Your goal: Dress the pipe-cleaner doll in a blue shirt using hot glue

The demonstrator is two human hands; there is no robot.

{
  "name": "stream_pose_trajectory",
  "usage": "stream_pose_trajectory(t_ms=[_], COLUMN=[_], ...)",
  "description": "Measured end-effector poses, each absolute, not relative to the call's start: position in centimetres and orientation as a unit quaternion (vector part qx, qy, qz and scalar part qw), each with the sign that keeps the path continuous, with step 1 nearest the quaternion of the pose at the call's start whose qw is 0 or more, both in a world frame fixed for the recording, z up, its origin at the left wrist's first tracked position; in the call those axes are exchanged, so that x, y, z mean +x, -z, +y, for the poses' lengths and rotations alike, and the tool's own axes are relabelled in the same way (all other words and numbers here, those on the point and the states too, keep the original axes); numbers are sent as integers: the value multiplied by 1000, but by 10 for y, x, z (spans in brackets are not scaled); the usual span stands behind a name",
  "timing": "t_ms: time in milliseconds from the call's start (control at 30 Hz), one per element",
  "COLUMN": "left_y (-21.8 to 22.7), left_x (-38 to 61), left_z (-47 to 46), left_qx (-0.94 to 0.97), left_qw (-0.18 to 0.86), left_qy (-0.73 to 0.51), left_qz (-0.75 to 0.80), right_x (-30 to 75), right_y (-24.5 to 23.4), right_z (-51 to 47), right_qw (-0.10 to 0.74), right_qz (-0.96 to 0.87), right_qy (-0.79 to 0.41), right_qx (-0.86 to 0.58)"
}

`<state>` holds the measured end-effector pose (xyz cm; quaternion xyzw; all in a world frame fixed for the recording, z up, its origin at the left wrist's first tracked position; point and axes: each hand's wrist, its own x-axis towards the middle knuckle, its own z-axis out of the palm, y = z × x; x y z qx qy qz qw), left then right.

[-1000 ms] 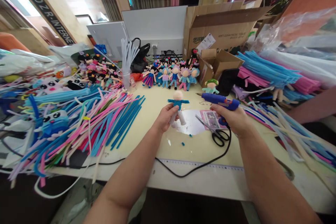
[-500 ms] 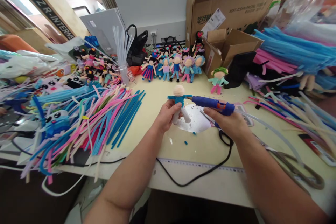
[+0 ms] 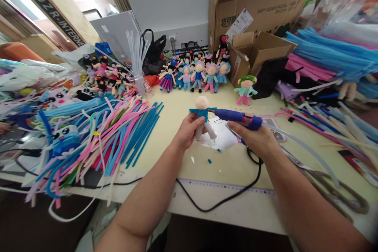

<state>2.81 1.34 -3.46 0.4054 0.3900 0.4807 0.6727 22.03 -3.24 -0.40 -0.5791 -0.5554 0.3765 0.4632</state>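
Note:
My left hand (image 3: 186, 130) is closed around a small pipe-cleaner doll (image 3: 203, 115) with a bald cream head, teal top and white legs, held upright above the cream table (image 3: 165, 126). My right hand (image 3: 254, 138) grips a blue hot glue gun (image 3: 238, 117) lying level, its nozzle touching the doll's outstretched arm. The gun's black cord (image 3: 218, 201) loops along the table's front edge. Under the doll lies a round white pad (image 3: 221, 138).
A heap of blue, pink and white pipe cleaners (image 3: 97, 134) covers the left side; more lie stacked at right (image 3: 321, 59). Finished dolls (image 3: 195, 75) stand in a row at the back, one green-haired doll (image 3: 246, 88) apart. Cardboard boxes (image 3: 254, 4) stand behind. Clear glue sticks sit in a cup (image 3: 137, 63).
The glue gun has swung left from beside the doll until its nozzle meets the doll's arm. The view has dropped slightly and the scissors near my right hand have left sight.

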Motion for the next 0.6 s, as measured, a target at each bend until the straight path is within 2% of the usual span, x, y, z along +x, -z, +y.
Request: stream_pose_trajectory(t_ms=[300,600], left_y=[35,35], left_x=[28,29], left_z=[13,13], left_qx=[407,408], left_qw=[674,675], left_qy=[-481,-482], left_qz=[386,381], right_x=[218,213], right_y=[7,3], right_z=[-30,-31], right_qw=[477,483], right_qz=[-558,-517], right_qy=[-408,-404], right_qx=[-543,-580])
